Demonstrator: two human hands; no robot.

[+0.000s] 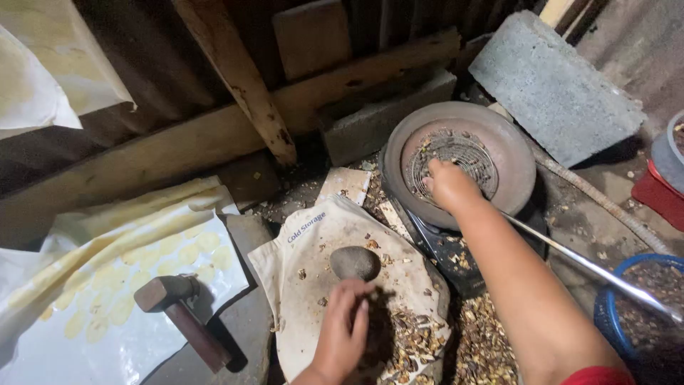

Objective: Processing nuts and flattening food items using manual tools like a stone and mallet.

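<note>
My right hand (450, 185) reaches into a round metal dish (513, 153) that holds a wire grate (463, 146) with bits of shell; its fingers are curled down on the grate, and I cannot see what they pinch. My left hand (343, 329) rests on a stained cloth sack (313, 242), fingers bunched close to a rounded grey stone (354, 262) lying on the sack. Broken nut shells (410, 342) are heaped on the sack's near edge, right of my left hand.
A hammer (182, 314) lies on white plastic sheeting (107, 285) at left. A concrete block (548, 85) leans behind the dish. A metal rod (591, 267) runs right toward a blue bowl (605, 306). Wooden beams (235, 78) back the space.
</note>
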